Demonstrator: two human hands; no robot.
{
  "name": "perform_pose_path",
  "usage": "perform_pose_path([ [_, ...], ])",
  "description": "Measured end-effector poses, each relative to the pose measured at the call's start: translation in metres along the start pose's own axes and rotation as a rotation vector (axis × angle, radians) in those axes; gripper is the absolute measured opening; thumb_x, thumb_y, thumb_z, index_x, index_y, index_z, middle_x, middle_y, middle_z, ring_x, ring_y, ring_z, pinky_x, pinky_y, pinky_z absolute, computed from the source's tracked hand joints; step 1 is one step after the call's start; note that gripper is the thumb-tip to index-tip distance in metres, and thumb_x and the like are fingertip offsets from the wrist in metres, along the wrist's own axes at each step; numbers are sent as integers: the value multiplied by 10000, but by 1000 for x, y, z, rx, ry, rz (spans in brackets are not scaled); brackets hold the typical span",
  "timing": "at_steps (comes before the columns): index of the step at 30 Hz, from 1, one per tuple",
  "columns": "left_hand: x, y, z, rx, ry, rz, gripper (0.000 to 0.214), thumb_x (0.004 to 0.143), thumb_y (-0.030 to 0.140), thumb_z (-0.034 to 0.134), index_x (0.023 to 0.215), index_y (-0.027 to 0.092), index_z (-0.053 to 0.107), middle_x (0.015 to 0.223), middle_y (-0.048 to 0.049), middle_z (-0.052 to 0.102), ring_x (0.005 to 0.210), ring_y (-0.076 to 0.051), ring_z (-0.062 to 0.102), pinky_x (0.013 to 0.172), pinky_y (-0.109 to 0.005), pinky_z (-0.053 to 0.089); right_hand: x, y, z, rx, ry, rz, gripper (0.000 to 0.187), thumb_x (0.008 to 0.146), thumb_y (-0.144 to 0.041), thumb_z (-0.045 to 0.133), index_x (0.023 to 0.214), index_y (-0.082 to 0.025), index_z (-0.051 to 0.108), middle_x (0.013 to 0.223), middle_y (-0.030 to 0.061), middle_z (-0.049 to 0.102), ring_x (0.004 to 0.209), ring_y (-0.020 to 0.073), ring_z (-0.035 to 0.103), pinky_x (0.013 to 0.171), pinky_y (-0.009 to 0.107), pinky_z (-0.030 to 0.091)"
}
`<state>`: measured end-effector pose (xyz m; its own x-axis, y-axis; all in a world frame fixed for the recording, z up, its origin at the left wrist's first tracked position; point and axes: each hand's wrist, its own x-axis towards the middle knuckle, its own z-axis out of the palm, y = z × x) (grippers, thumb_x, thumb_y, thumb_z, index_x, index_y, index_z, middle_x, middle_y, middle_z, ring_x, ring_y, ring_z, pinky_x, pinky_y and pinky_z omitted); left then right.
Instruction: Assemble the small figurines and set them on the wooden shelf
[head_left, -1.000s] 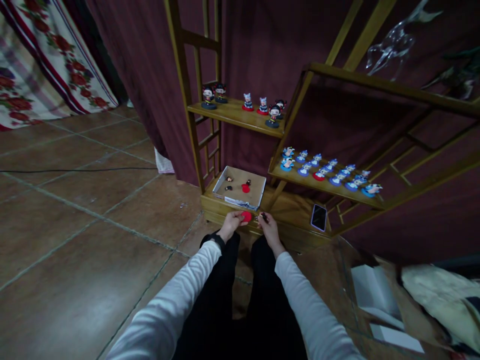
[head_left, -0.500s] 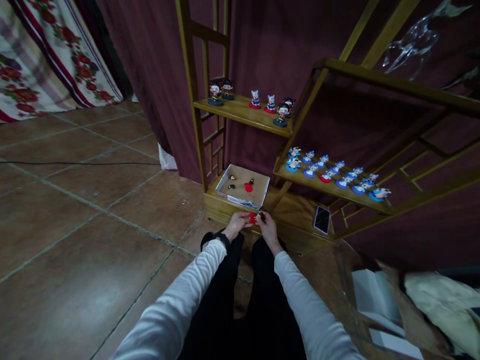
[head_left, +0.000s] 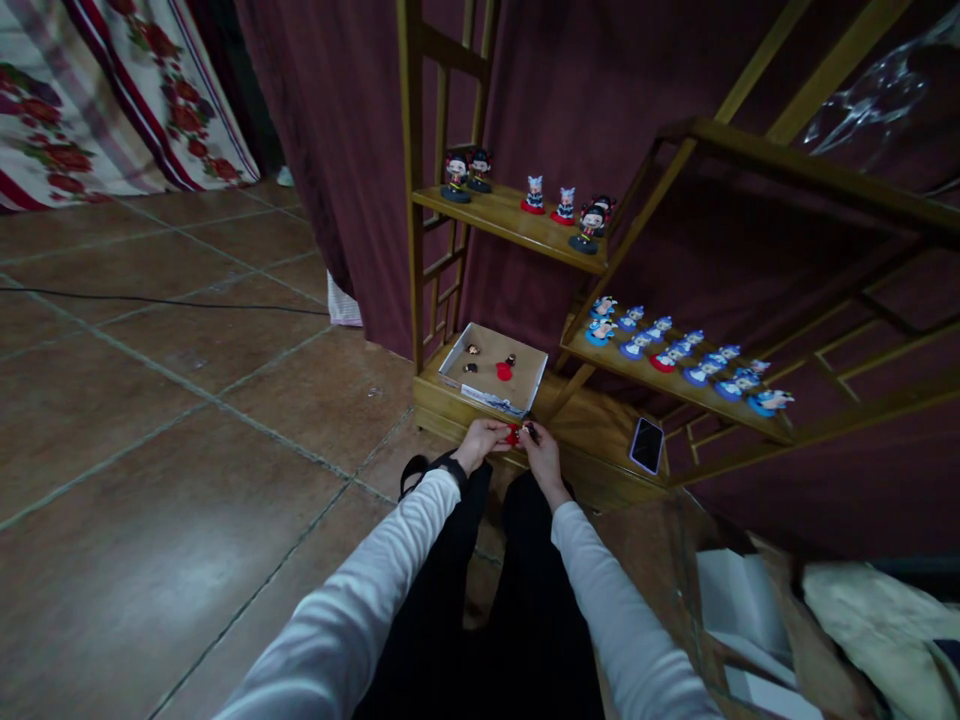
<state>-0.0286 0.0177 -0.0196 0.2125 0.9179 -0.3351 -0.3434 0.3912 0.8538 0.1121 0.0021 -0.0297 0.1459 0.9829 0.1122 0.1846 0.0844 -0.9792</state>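
My left hand (head_left: 484, 441) is closed on the red base (head_left: 513, 434) of a small figurine, in front of the low shelf. Against it, my right hand (head_left: 543, 457) pinches the dark upper part of the figurine (head_left: 532, 432). Fingers hide most of the piece, so I cannot tell whether its parts are joined. Just beyond my hands, a shallow cardboard box (head_left: 531, 392) holds several small pieces, among them a red base (head_left: 505, 371) and dark-haired heads (head_left: 472, 349).
On the upper left shelf (head_left: 502, 222) stand several dark and grey figurines. Rows of blue and white figurines (head_left: 636, 344) fill the right shelf. A phone (head_left: 646, 445) lies at the lower right. White boxes (head_left: 742, 600) and pale cloth (head_left: 870, 610) are on the floor.
The view has shifted a little, so the shelves appear further right. Both hands stay together on the figurine, with only slight finger movement.
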Motion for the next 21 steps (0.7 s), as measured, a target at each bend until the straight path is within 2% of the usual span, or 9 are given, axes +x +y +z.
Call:
perform_pose_path([
  [10, 1, -1, -1, -3, 21, 12, 320, 573, 344, 767, 704, 72, 661, 613, -80, 652, 594, -140, 619, 671, -292, 519, 0, 4, 1, -48, 17, -7, 369, 715, -427, 556, 992, -192, 615, 902, 45, 664, 757, 185, 612, 663, 307, 513],
  [21, -1, 1, 1, -16, 50, 7, 329, 520, 338, 797, 660, 80, 649, 566, -55, 628, 562, -130, 600, 645, -289, 525, -1, 3, 2, -76, 17, -23, 363, 703, -389, 570, 1005, -193, 616, 935, 56, 665, 814, 194, 620, 710, 325, 520],
])
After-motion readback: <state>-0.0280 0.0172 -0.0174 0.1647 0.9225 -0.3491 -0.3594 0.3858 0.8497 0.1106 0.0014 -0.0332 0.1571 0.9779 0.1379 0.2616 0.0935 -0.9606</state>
